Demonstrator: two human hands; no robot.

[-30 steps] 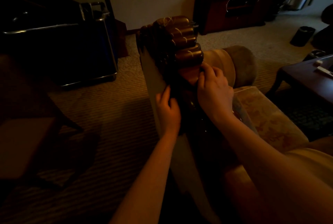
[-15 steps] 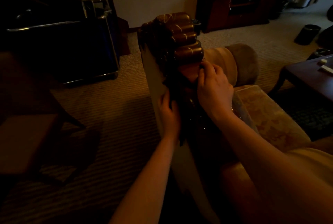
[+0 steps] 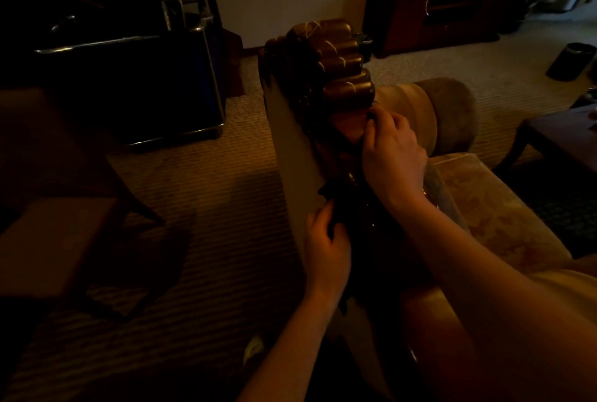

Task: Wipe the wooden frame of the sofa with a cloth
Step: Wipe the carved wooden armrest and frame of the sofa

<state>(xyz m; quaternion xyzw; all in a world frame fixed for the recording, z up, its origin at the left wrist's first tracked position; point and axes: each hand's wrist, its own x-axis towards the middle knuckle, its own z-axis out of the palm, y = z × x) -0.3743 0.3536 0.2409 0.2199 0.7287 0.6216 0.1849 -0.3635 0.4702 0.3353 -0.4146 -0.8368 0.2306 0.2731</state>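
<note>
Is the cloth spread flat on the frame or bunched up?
Bunched: the dark cloth shows as a ragged strip along the frame, gripped by the left hand and the right hand.

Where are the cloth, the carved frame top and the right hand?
cloth (image 3: pixel 339 204): head view, on the dark fold between the hands.
carved frame top (image 3: pixel 336 62): head view, on a glossy rounded ridge.
right hand (image 3: pixel 392 156): head view, on its back.

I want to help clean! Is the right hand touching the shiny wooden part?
Touching. The head view shows the right hand with fingertips pressed against the carved wooden frame.
</note>
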